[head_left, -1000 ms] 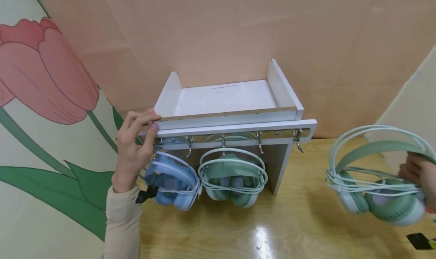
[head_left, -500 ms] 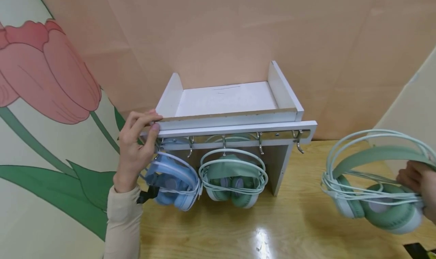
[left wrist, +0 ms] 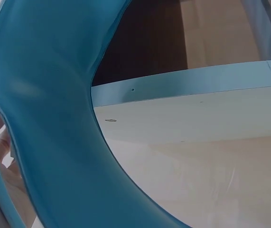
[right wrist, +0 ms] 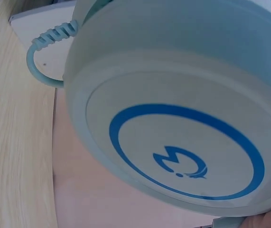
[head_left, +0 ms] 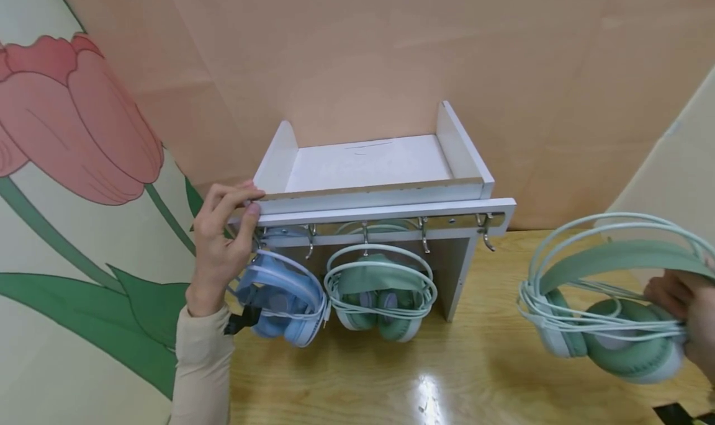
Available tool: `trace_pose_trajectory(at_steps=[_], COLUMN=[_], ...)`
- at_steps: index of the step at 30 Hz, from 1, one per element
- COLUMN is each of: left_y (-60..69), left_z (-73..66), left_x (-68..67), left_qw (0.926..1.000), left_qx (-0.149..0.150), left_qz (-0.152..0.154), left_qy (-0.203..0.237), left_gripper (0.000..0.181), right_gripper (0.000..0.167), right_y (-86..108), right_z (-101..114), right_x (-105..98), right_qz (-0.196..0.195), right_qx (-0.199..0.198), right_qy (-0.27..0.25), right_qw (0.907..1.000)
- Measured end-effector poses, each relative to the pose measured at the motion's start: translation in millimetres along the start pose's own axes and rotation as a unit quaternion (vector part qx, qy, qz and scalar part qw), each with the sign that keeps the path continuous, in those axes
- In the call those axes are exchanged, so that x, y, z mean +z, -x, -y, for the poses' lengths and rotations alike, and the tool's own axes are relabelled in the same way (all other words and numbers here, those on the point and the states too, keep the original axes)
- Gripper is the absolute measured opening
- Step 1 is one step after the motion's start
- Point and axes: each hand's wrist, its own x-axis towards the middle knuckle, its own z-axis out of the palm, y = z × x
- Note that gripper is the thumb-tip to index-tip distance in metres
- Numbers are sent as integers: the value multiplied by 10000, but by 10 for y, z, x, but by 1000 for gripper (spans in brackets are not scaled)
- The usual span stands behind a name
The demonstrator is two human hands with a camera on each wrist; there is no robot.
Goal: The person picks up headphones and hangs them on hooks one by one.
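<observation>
My left hand pinches the left front corner of a white shelf rack, thumb in front and fingers on top. Below it, blue headphones hang from the rack's left end; their blue headband fills much of the left wrist view. Green headphones with a coiled cable hang at the rack's middle. Off to the right, my right hand grips a second pair of green headphones by one side, held above the table. Its ear cup, with a blue ring and logo, dominates the right wrist view.
Several metal hooks line the rack's front rail, including a bare hook right of the middle and another bare hook at the right end. The rack stands on a wooden table. A tulip-printed panel borders the left side.
My right hand has moved the green headphones slightly left and down. The left hand stays on the rack corner, and the hanging headphones keep their places.
</observation>
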Motion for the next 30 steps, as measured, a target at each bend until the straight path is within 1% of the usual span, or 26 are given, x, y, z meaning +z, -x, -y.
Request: trace_pose_trajectory(at_steps=[3,4,5,6,8,9,10,11,12,14,15,16,17,18,20,21,22,23,24,25,27,28,29,30], left_y=[0,1,3,3,3,2,1,0,-1,0,1,2,3,3,2,1,0,-2,-3,-4,-6,-7,-8,-9], left_z=[1,1,2,2,3,4,3,3,3,5,5,6,6,7,7,7,6,6,5,4,3,3,3,3], left_x=[6,8,9,9,7,6,5,5,3,-1,-2,-2,-4,-5,-5,-5,-5,-5,-4,-3,-1,1,2,3], left_qw=[10000,10000,10000,10000,10000,10000,10000,10000,10000,10000,10000,10000,10000,10000,10000,10000,10000,10000,10000,10000,10000,10000,10000,10000], left_qx=[-16,-23,-30,-27,-19,-14,-1,9,18,17,13,9,3,-4,-13,-15,-15,-18,-24,-26,-38,-41,-43,-42], left_qz=[42,46,50,43,22,11,-10,-29,-40,-40,-32,-24,-9,-2,-5,-9,-20,-25,-29,-24,0,7,18,26], left_qy=[-7,-4,-5,2,3,1,3,7,10,16,23,29,37,45,60,64,72,77,81,81,79,76,68,67], left_gripper=[19,19,19,19,19,19,18,18,18,18,18,18,18,18,18,18,17,17,17,17,17,17,18,18], right_gripper=[46,45,45,45,46,47,47,47,46,44,43,43,43,43,43,44,44,44,45,47,47,47,48,48], right_y=[3,7,10,16,41,48,54,56,61,59,60,61,62,63,67,68,63,60,65,72,92,110,131,154], right_z=[17,25,25,29,27,20,11,-1,-8,-28,-32,-30,-23,-15,8,18,23,28,32,32,43,54,65,77], right_x=[24,38,48,65,95,107,124,135,151,181,201,226,250,277,330,354,373,388,397,403,405,405,402,407], right_qz=[203,261,389,454,676,859,1024,1185,1295,1590,1679,1732,1781,1873,1973,2011,2131,2205,2209,2157,1867,1637,1353,1042], right_qx=[-152,-222,-215,-216,-169,-141,-77,0,20,86,136,129,76,41,-64,-150,-205,-268,-310,-384,-476,-493,-425,-346], right_qy=[-125,-56,-344,-438,-915,-1323,-1798,-2272,-2441,-3039,-3310,-3404,-3379,-3429,-3424,-3305,-3307,-3217,-3111,-2905,-2289,-1796,-1347,-858], right_qw=[9996,9994,9984,9978,9934,9874,9783,9666,9611,9393,9285,9241,9242,9205,9186,9220,9191,9204,9238,9315,9542,9688,9807,9902])
